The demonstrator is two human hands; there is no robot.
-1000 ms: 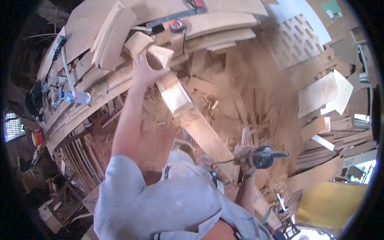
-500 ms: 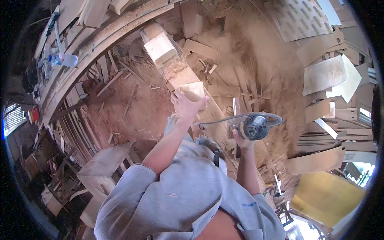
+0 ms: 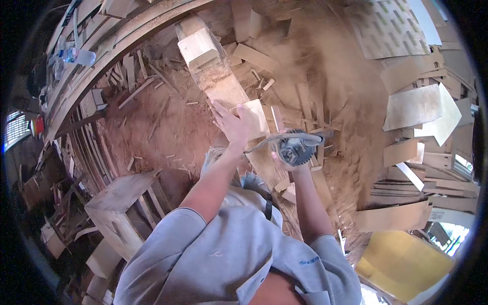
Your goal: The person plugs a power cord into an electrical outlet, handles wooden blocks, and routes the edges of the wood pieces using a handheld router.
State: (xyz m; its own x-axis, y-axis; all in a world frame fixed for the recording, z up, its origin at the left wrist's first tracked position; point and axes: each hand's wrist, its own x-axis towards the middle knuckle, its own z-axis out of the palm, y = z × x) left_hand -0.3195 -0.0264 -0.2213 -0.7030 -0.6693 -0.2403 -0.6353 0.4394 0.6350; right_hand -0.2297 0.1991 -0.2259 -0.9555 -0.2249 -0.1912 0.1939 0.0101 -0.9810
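My left hand lies with its fingers stretched out and spread over the edge of a long plank, its thumb side touching a pale wooden block. My right hand is closed around a corded power tool with a dark round motor housing and a narrow flat plate pointing forward. The tool is just right of the block; whether they touch I cannot tell. Its cable crosses between my forearms. Farther up the plank sits another pale wooden block, with sawdust around it.
Offcuts and sawdust cover the floor. A wooden box-like stand is at the left, and a long curved-looking beam runs across the upper left. Boards and a yellow sheet lie along the right side.
The power tool in my right hand has moved left and forward, closer to the block. My left hand's grip has loosened, its fingers now spread at the block's left side.
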